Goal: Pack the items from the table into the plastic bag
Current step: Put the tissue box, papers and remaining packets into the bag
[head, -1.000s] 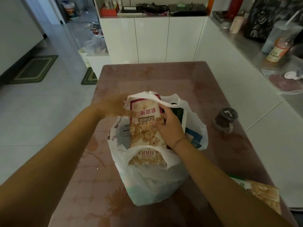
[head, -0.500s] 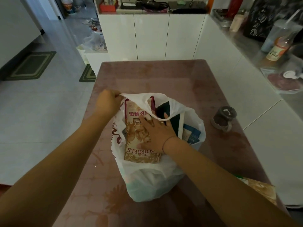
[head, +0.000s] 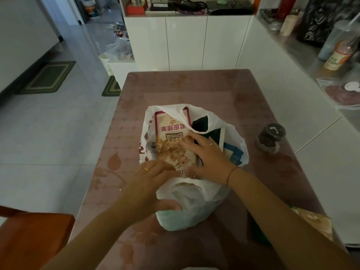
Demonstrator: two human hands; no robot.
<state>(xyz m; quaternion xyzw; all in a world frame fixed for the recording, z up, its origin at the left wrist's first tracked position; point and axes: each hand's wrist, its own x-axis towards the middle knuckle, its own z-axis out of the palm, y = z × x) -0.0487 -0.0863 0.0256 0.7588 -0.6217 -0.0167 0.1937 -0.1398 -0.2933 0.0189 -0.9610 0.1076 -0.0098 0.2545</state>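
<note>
A white plastic bag (head: 191, 209) lies open on the pink table (head: 185, 88). A cashew snack pouch (head: 171, 137) sits in its mouth beside a dark box (head: 202, 124) and a blue pack (head: 232, 154). My right hand (head: 208, 158) rests flat on the pouch with its fingers spread. At the bag's near-left rim, my left hand (head: 153, 184) holds the plastic between fingers and thumb. A second snack pouch (head: 313, 223) lies on the table at the near right, partly hidden by my right forearm.
A small dark jar (head: 271, 137) stands on the table to the right of the bag. A white counter (head: 292, 106) with bottles runs along the right. An orange chair (head: 33, 236) is at the near left. White cabinets stand beyond the table's far end.
My left hand has moved from the bag's far-left rim to its near-left rim. The pouch lies deeper in the bag, with my right hand still on it.
</note>
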